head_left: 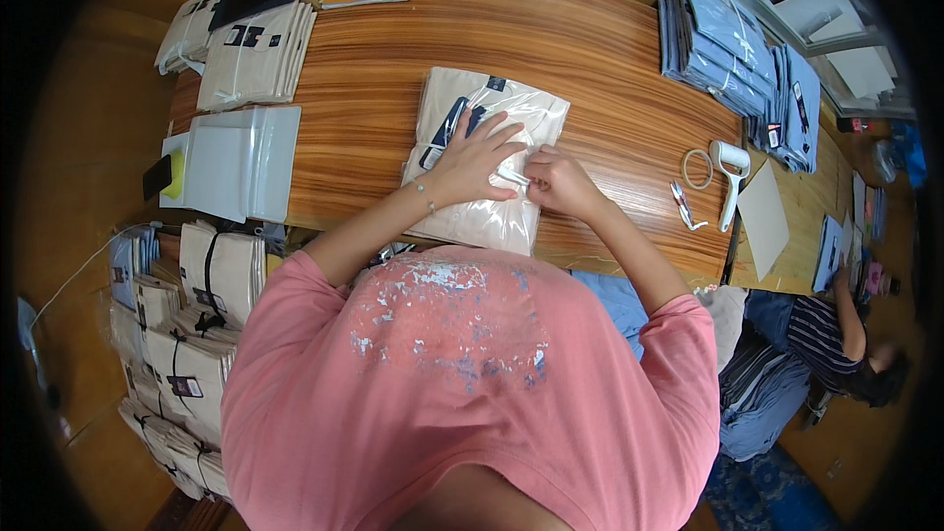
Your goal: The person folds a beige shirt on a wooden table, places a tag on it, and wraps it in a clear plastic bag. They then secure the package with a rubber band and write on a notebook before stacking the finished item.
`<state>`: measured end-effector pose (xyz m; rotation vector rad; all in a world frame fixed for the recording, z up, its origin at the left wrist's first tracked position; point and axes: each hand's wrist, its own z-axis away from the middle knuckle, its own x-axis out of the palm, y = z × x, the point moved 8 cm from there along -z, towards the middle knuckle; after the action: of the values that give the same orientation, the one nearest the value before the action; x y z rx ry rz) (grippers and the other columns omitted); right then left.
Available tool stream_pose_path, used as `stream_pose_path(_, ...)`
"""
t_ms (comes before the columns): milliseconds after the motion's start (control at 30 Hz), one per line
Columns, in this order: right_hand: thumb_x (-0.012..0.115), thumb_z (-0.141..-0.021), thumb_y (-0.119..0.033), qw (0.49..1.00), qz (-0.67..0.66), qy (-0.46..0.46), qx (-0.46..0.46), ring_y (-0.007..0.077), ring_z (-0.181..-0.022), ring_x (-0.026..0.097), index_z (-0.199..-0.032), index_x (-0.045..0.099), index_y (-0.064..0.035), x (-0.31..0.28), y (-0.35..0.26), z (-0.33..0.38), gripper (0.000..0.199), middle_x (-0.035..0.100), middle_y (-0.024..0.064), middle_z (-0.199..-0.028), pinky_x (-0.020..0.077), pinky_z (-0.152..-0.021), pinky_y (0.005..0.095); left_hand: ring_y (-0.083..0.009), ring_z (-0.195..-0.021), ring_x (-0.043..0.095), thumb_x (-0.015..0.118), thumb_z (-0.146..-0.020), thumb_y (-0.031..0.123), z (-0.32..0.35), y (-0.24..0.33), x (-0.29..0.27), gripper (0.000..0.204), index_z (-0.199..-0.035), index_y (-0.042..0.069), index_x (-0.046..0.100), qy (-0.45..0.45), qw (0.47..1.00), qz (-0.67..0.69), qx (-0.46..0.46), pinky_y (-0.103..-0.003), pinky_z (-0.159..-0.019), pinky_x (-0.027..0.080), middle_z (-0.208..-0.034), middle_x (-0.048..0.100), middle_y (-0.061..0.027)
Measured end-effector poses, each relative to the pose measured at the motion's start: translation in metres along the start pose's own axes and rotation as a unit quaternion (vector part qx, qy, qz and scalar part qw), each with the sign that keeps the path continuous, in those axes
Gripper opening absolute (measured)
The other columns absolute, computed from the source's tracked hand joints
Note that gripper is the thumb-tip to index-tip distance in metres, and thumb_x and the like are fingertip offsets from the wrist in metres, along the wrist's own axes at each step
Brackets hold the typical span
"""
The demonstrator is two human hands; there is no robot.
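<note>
Wooden table [610,69]: left hand [470,159] flat on bagged shirt [487,157].

Two hands [479,162], one bagged garment [487,152]

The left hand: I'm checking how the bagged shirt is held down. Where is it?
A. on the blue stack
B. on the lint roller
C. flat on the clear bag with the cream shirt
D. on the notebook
C: the left hand lies spread flat on the bagged cream shirt, while the right hand pinches the bag's edge beside it.
</note>
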<state>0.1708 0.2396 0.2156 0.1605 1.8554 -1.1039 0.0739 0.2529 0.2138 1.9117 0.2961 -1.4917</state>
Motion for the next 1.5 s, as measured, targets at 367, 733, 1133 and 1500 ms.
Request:
stream_pose_path(367,0.064,-0.079,-0.009,0.926,-0.214,0.243,0.194,0.0211,-0.085,0.057,-0.095,0.062,-0.0028,0.001,0.081,0.062,0.017,0.062,0.0069,-0.089,0.0448,-0.075,0.0326,-0.0287,-0.133,0.025,0.071,-0.07,0.044,0.002,-0.009,-0.024,0.072,-0.129,0.011,0.046,0.04,0.995,0.09,-0.005,-0.055,-0.107,0.01,-0.138,0.037,-0.0107)
stream_pose_path(733,0.068,-0.081,-0.032,0.67,-0.599,0.226,0.376,0.0219,-0.105,0.054,-0.129,0.037,0.0021,0.054,0.049,0.025,0.066,0.053,0.0162,-0.119,0.0467,-0.086,0.0345,-0.0237,-0.11,0.05,0.044,-0.092,0.049,0.076,-0.11,0.023,0.064,-0.128,-0.003,0.041,0.122,0.677,0.617,-0.382,-0.03,-0.093,0.039,-0.121,0.052,-0.0156)
stream_pose_path(1133,0.073,-0.071,-0.011,0.893,-0.288,0.221,0.264,0.0199,-0.105,0.053,-0.116,0.054,-0.002,0.005,0.021,0.072,0.05,0.056,0.0096,-0.116,0.0438,-0.09,0.0332,-0.0205,-0.118,0.045,0.063,-0.082,0.044,0.117,-0.067,0.033,0.064,-0.129,0.004,0.043,0.173,0.873,0.44,-0.118,-0.035,-0.099,0.036,-0.131,0.047,-0.0104)
stream_pose_path(1500,0.072,-0.07,0.001,0.83,-0.446,0.236,0.24,0.0158,-0.091,0.058,-0.103,0.056,0.0009,0.003,0.031,0.047,0.036,0.063,0.0068,-0.097,0.0482,-0.079,0.029,-0.0261,-0.113,0.047,0.046,-0.082,0.065,0.099,-0.069,0.002,0.081,-0.126,-0.002,0.041,0.314,0.871,0.369,-0.081,-0.035,-0.096,0.036,-0.123,0.048,-0.0153)
